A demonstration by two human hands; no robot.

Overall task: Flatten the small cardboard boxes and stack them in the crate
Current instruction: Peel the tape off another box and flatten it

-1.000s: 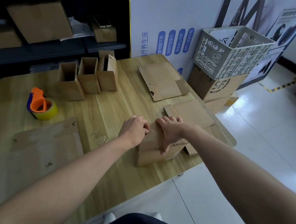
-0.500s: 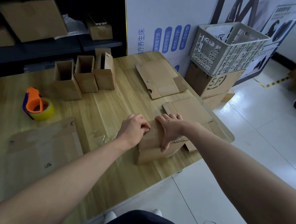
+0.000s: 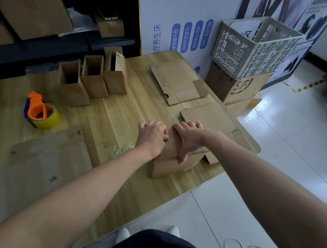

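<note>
While the box (image 3: 166,168) is sitting near the bench's (image 3: 119,109) front edge, probably light and best held by its stiff edges, I am clasping its top with my right grip (image 3: 189,139), my left grip (image 3: 151,136) curling at the seam, holding I cannot tell what.

Packing/storage room: shelves (image 3: 45,46) of cartons, courier box (image 3: 241,87), tape dispenser (image 3: 41,111).

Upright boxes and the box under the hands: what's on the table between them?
Nothing: in the head view the table is bare wood between the upright boxes and the held box. Crumpled clear film lies left of that stretch.
</note>
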